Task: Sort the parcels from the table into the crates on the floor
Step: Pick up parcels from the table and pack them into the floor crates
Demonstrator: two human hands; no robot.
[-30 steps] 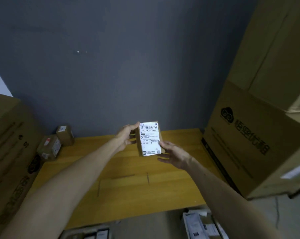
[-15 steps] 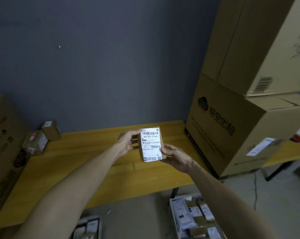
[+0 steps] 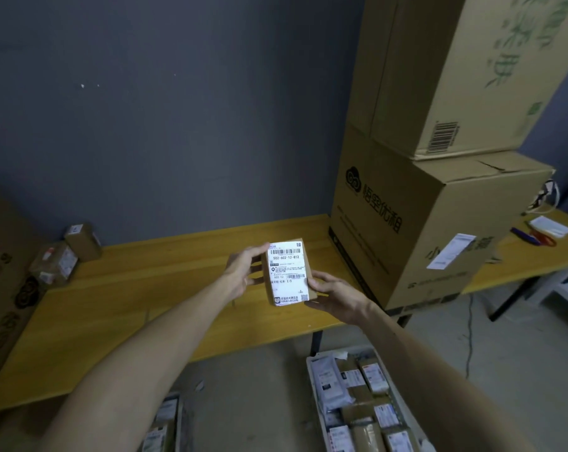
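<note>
- i hold the parcel (image 3: 287,272) in the air above the desk (image 3: 145,288), upright, with its face toward me. my left hand (image 3: 243,272) grips its left edge with the thumb at the top corner. my right hand (image 3: 336,296) cups the lower right corner with the thumb on the face.
- both grips sit out at the edges. if one hand lets go before the other takes a fuller hold, i judge the box could tip and drop onto the desk or the floor.
- the room is dim and the small print on the label (image 3: 285,256) is too fine to make out, so a hasty read could send it to the wrong crate.
- the right crate (image 3: 312,380) on the floor looks nearly full. a parcel tossed rather than placed could slide off the heap and over the rim.
- the parcel is a small, flat brown cardboard box. the white label covers most of its face, with barcodes and the number 502-602-12-812. it looks rigid and light.
- the left crate (image 3: 178,419) is only partly in view.
- two more parcels (image 3: 55,262) wait at the far left end of the desk, and stacked cartons (image 3: 422,230) crowd its right end.
</note>
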